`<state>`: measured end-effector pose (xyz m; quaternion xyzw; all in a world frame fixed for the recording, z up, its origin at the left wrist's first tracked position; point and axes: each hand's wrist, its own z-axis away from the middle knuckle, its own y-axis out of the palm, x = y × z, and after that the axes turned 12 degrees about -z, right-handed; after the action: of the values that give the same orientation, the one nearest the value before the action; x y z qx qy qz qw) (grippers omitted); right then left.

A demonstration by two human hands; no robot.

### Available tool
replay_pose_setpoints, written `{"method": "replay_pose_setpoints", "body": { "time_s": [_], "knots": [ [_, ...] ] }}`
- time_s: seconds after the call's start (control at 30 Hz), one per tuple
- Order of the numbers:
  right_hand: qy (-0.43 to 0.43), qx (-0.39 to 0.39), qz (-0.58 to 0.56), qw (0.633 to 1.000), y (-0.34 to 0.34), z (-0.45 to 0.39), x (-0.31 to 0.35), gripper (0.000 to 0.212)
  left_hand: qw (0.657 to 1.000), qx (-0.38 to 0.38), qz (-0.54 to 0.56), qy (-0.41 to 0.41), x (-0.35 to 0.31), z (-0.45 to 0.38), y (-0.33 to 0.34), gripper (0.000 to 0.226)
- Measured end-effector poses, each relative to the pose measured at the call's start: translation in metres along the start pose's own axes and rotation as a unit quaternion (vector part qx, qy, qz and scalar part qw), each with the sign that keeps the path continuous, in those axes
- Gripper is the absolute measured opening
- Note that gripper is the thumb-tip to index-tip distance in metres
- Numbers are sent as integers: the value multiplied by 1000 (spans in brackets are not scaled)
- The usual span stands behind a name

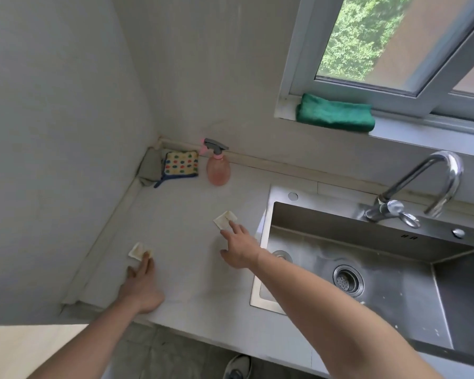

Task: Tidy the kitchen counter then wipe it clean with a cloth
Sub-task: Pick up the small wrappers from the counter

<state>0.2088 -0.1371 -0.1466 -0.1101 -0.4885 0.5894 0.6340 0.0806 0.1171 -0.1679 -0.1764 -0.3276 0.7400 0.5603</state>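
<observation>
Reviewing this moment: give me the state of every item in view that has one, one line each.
Left hand: fingers straight, touching the near paper scrap.
Right hand: fingers straight, touching the far paper scrap.
Spray bottle: upright, by the back wall.
Dotted cloth: lying in the corner.
Green cloth: folded, on the window sill.
Tap: no water running.
Sink: no water standing.
Window: shut, as far as shown.

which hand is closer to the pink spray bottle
Right. The right hand lies below the pink spray bottle, a little to its right, fingertips on a small paper scrap. The left hand is farther, down near the counter's front-left edge.
</observation>
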Motion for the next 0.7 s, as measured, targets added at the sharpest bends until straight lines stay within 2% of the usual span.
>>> {"method": "replay_pose_setpoints", "body": {
  "time_s": [0.2,0.33,0.43,0.57,0.7],
  "knots": [
    [28,34,20,999,10,-33,13,60,1000,-13,-3,23,-2,6,-2,97],
    [34,34,19,999,22,-34,8,75,1000,-9,0,28,-1,5,-4,97],
    [19,32,3,999,21,-26,5,73,1000,-3,1,28,0,10,-10,93],
    [-10,-37,-63,997,11,8,5,63,996,-8,82,45,7,17,-18,94],
    [-32,-93,-153,983,10,62,0,67,975,-89,178,102,9,44,-8,99]
  ]
}}
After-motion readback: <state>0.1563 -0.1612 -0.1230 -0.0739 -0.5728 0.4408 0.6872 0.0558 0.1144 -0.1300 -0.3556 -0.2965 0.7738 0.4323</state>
